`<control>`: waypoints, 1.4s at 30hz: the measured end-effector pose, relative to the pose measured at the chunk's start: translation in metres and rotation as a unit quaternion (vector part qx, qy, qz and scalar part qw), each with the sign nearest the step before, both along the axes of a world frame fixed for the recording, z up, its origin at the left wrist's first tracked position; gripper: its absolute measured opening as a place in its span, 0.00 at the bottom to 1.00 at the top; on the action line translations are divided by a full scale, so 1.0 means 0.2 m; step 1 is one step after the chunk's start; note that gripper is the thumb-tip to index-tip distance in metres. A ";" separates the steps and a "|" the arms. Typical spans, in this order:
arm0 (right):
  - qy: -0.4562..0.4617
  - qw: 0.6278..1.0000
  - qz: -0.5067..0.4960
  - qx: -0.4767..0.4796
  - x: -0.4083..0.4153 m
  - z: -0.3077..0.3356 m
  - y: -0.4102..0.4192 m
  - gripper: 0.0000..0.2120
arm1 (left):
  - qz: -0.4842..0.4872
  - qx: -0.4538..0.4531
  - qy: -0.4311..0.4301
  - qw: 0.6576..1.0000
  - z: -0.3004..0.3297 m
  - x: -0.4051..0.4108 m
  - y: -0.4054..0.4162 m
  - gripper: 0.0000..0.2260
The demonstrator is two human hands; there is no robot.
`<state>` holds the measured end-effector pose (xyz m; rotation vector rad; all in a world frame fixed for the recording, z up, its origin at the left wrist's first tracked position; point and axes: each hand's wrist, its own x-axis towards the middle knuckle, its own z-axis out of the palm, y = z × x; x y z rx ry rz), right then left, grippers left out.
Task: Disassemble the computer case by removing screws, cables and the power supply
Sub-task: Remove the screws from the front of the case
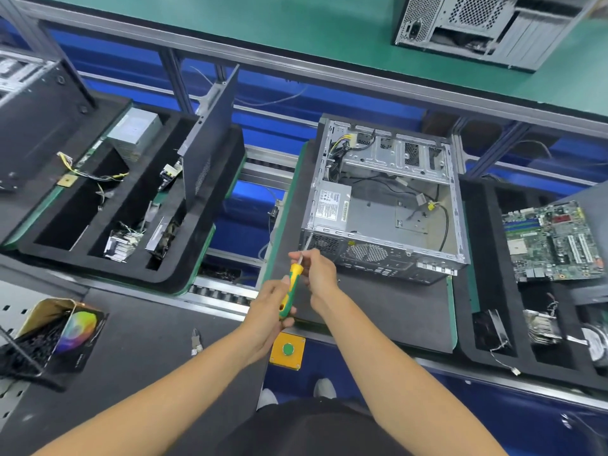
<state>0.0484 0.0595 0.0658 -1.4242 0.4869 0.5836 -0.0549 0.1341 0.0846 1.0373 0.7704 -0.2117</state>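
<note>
Steel-grey and open on its side, the sheet-metal computer case (385,205) lay on a dark foam mat (378,311) on the conveyor table, its perforated rear panel facing the person. Both bare hands worked one yellow-and-green-handled screwdriver (291,287): the left hand (269,311) was wrapped around the lower handle, while the right hand (316,271) pinched the metal shaft near its top, steadying the tip at the case's near left corner; whether the tip sat in a screw could not be made out. Inside, one boxy silver power supply (329,209) with a white label sat in the near left corner, touching the rear wall. It looked rigid and probably the heaviest part left, best taken by its flat metal sides once the screws were out, not by its wires. Its bundle of black and yellow cables (339,153) ran up towards the drive bay; these appeared soft and pliable, safer pulled at their plugs. The case itself seemed stiff but thin-edged, with sharp rims to mind. Around it sat one green motherboard (552,241) in the right-hand foam tray, one finned metal heatsink (541,327) below it, a second grey case (487,24) on the green upper shelf, and one green push-button on a yellow plate (288,349).
</note>
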 end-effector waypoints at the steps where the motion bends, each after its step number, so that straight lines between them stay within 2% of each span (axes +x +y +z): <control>1: 0.003 1.000 -0.010 0.011 0.00 -0.01 0.01 0.16 | 0.000 0.014 -0.003 1.000 0.00 0.00 0.00 0.13; 4: 0.008 0.999 -0.045 0.009 0.00 -0.02 0.02 0.10 | -0.027 0.057 -0.022 0.998 -0.02 0.00 0.02 0.17; 8: -0.008 0.998 -0.056 -0.031 0.03 -0.04 0.02 0.05 | -0.051 0.052 -0.001 0.997 -0.01 0.02 0.04 0.09; 11: 0.013 0.999 -0.024 -0.028 0.03 -0.04 0.00 0.05 | -0.064 0.026 0.000 0.998 -0.02 0.01 0.05 0.14; 15: 0.043 0.996 -0.022 0.073 0.06 -0.04 0.00 0.14 | -0.049 -0.015 0.010 0.999 -0.01 0.02 0.05 0.16; 19: 0.015 0.997 -0.067 0.038 0.10 -0.02 0.01 0.11 | -0.052 -0.047 -0.020 0.997 0.01 0.03 0.06 0.15; 22: 0.007 0.996 -0.091 0.021 0.11 -0.02 0.03 0.07 | -0.047 -0.022 -0.025 0.998 0.04 0.05 0.07 0.19; 24: 0.004 0.995 -0.095 0.010 0.11 -0.03 0.04 0.08 | -0.048 -0.001 -0.021 0.999 0.03 0.07 0.07 0.21; 27: -0.010 0.996 -0.089 -0.007 0.12 -0.05 0.04 0.10 | -0.054 0.041 -0.015 0.998 0.00 0.07 0.09 0.17; 30: -0.021 0.996 -0.084 -0.023 0.13 -0.06 0.03 0.10 | -0.051 0.047 -0.011 0.998 -0.01 0.07 0.11 0.11; 33: 0.007 0.997 -0.078 0.014 0.13 -0.05 0.03 0.06 | -0.102 0.068 -0.021 0.992 0.01 0.07 0.11 0.12; 35: 0.036 0.994 -0.080 0.064 0.15 -0.05 0.03 0.15 | -0.123 0.067 -0.026 0.990 0.02 0.08 0.11 0.13; 38: 0.052 0.991 -0.102 0.071 0.17 -0.04 0.03 0.19 | -0.108 0.036 -0.021 0.993 0.03 0.08 0.10 0.13; 42: 0.055 0.988 -0.122 0.072 0.17 -0.02 0.04 0.16 | -0.053 -0.011 0.004 0.999 0.00 0.08 0.10 0.11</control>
